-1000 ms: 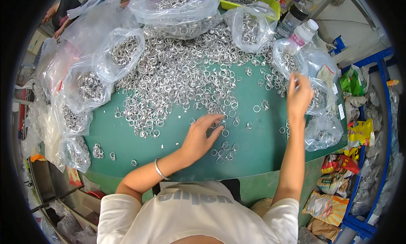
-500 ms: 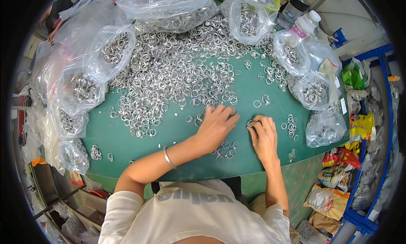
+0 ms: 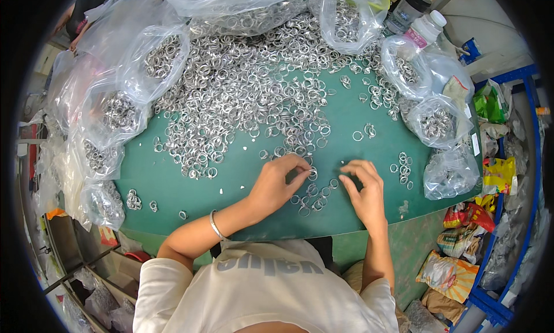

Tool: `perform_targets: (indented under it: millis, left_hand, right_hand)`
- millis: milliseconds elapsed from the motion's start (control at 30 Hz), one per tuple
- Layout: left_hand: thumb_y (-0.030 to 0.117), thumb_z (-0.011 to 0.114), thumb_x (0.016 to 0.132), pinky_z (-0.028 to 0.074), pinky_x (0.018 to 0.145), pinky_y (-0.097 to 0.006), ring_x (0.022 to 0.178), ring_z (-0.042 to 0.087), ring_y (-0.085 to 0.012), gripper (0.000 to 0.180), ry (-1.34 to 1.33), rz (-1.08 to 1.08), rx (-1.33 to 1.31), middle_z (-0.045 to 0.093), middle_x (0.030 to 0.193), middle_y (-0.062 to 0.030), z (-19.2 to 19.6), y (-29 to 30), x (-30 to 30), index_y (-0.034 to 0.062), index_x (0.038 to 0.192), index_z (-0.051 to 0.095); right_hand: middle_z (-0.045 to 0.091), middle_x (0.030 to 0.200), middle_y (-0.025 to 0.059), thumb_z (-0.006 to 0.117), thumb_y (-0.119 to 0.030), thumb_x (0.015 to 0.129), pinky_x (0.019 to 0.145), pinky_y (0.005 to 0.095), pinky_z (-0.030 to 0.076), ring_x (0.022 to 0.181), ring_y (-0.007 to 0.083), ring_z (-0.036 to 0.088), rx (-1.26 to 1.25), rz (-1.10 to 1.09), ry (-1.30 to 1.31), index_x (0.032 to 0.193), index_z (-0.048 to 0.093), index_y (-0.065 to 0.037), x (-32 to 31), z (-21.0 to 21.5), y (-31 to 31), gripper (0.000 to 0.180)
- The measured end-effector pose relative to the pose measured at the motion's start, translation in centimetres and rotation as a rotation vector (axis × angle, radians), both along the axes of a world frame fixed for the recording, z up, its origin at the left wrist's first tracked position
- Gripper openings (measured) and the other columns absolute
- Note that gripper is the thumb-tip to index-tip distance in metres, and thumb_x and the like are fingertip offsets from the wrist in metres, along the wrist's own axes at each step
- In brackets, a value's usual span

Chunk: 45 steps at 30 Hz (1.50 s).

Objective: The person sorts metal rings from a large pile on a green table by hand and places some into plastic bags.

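Observation:
A broad heap of silver-coloured rings (image 3: 248, 102) spreads over the green table (image 3: 265, 217). My left hand (image 3: 277, 183) is at the near edge of the heap, thumb and forefinger closed on a ring (image 3: 312, 174). Just below those fingertips lies a small loose group of rings (image 3: 314, 201). To the right, my right hand (image 3: 366, 190) is held with thumb and fingers apart and nothing between them. A single ring (image 3: 333, 183) lies close to its thumb.
Open clear plastic bags of rings (image 3: 118, 117) line the left side, with more bags (image 3: 434, 125) on the right. Small ring clusters (image 3: 403, 170) lie apart from the heap. A white bottle (image 3: 426, 30) stands at the back right. Blue shelving (image 3: 490, 241) holds packets beyond the table.
My right hand has let go of a ring, which now lies by the small group, and its fingers have spread. My left hand has drawn back from the heap, slightly left and nearer.

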<state>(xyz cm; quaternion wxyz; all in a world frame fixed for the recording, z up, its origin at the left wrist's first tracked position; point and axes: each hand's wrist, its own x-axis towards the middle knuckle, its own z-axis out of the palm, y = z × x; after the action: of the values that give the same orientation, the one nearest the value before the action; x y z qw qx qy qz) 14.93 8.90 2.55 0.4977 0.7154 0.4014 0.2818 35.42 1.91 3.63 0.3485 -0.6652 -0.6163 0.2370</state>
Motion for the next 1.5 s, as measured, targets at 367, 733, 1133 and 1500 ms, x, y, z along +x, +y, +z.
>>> perform_targets:
  millis: [367, 733, 1133, 1500]
  left_hand:
    - [-0.006, 0.068, 0.081, 0.054, 0.075, -0.028, 0.087, 0.065, -0.0175, 0.010, -0.319, 0.126, -0.271, 0.065, 0.098, -0.0115, -1.2, -2.6, -0.2, -0.0038, 0.090, 0.068]
    - [-0.007, 0.066, 0.083, 0.056, 0.075, -0.027, 0.088, 0.065, -0.0148, 0.012, -0.365, 0.253, -0.188, 0.066, 0.101, -0.0096, -1.3, -2.2, -1.2, -0.0033, 0.095, 0.066]
    - [-0.004, 0.067, 0.080, 0.051, 0.078, -0.036, 0.091, 0.061, -0.0327, 0.015, 0.082, 0.090, 0.308, 0.064, 0.097, -0.0134, -1.9, -4.6, -3.2, -0.0008, 0.094, 0.065]
    - [0.000, 0.069, 0.075, 0.044, 0.080, -0.040, 0.095, 0.055, -0.0293, 0.032, 0.221, -0.025, 0.523, 0.057, 0.107, -0.0115, -1.4, -2.3, -2.4, 0.0037, 0.107, 0.064]
  right_hand:
    - [0.065, 0.077, 0.0087, 0.069, -0.002, 0.079, 0.059, 0.0302, 0.045, 0.065, 0.0193, 0.058, -0.231, 0.000, 0.290, 0.086, 0.068, 0.001, -3.3, 0.2, -0.2, 0.008]
    - [0.065, 0.083, 0.0139, 0.065, 0.003, 0.080, 0.066, 0.0376, 0.047, 0.072, 0.0296, 0.058, -0.014, -0.105, 0.034, 0.088, 0.065, 0.001, -3.3, 0.6, -0.7, 0.008]
    - [0.062, 0.090, 0.0081, 0.067, -0.002, 0.077, 0.075, 0.0380, 0.042, 0.085, 0.0276, 0.055, 0.076, 0.010, -0.202, 0.090, 0.068, -0.003, -2.8, -0.4, 0.5, 0.013]
    - [0.057, 0.091, 0.0089, 0.069, -0.001, 0.074, 0.076, 0.0377, 0.041, 0.086, 0.0265, 0.053, 0.071, 0.200, -0.151, 0.085, 0.065, -0.002, -1.4, -0.9, 1.7, 0.012]
